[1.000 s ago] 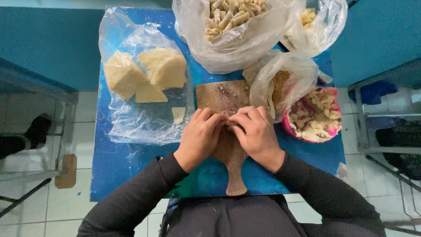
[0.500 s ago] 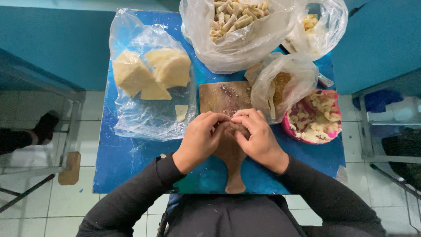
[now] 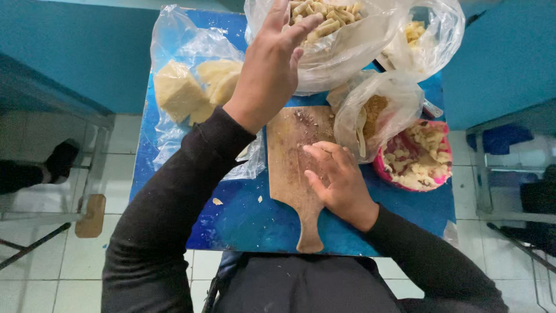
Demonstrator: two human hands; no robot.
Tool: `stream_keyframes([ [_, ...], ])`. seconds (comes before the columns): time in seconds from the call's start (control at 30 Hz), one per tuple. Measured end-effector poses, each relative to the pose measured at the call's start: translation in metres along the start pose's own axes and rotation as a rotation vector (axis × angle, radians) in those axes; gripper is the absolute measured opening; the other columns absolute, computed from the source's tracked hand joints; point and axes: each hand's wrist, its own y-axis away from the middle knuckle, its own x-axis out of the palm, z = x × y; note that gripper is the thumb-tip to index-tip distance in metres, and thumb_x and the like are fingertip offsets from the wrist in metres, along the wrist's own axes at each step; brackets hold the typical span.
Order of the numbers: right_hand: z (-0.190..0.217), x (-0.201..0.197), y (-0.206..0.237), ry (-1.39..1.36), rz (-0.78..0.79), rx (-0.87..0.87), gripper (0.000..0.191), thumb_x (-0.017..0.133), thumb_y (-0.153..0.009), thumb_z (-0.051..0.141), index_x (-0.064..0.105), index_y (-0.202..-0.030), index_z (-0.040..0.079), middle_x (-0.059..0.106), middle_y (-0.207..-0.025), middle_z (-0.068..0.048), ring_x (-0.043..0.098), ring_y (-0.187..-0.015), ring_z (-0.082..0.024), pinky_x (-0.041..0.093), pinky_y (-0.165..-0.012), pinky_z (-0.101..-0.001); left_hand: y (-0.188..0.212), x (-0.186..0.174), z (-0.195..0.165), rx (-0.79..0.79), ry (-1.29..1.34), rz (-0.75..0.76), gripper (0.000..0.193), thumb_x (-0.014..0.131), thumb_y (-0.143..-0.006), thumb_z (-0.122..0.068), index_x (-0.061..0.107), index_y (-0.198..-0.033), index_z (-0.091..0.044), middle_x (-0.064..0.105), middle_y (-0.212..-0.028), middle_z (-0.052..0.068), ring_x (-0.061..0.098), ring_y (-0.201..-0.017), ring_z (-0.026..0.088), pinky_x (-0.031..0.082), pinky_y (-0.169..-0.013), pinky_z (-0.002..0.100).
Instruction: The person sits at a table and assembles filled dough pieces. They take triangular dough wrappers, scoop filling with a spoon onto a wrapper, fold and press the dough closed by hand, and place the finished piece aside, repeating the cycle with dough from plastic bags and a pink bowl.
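Wooden cutting board (image 3: 292,168), handle toward the person

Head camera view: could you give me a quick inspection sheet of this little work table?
Surface: blue table, crumbs on it.
Job's things: wooden board; big bag of rolled pieces.
Clutter: pale blocks on plastic; pink bowl of scraps; small bag of crumbs.
Hands: left hand raised open at the big bag; right hand resting on the board.
Cables: nothing seen.
Surroundings: tiled floor, metal frames.
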Motion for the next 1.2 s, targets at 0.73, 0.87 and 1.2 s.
stream_keyframes([
  [0.73,-0.002,0.001,0.001,0.012,-0.003,0.004,0.044,0.074,-0.086,0.01,0.065,-0.129,0.008,0.062,-0.125,-0.013,0.06,-0.109,-0.034,0.048,-0.095,-0.0416,0.158,-0.103,-0.016,-0.407,-0.263,0.401,0.035,0.071,-0.084,-0.011,0.068,-0.118,-0.002,0.067,-0.107,0.014,0.062,-0.1,0.036,0.051,-0.083,0.045],
  [0.87,-0.001,0.002,0.001,0.001,0.028,0.012,0.044,0.075,-0.086,0.01,0.066,-0.128,0.008,0.063,-0.123,-0.012,0.059,-0.104,-0.033,0.048,-0.093,-0.041,0.156,-0.112,-0.016,-0.489,-0.345,0.553,0.035,0.078,-0.077,-0.018,0.072,-0.11,-0.01,0.068,-0.106,0.01,0.062,-0.099,0.033,0.051,-0.081,0.042],
  [1.2,0.006,0.003,0.001,-0.031,0.024,-0.036,0.043,0.075,-0.086,0.009,0.065,-0.127,0.008,0.066,-0.121,-0.01,0.059,-0.101,-0.031,0.049,-0.092,-0.0401,0.17,-0.073,-0.025,-0.373,-0.268,0.402,0.016,0.07,-0.087,-0.006,0.068,-0.104,-0.008,0.066,-0.1,0.009,0.062,-0.095,0.033,0.052,-0.081,0.043],
])
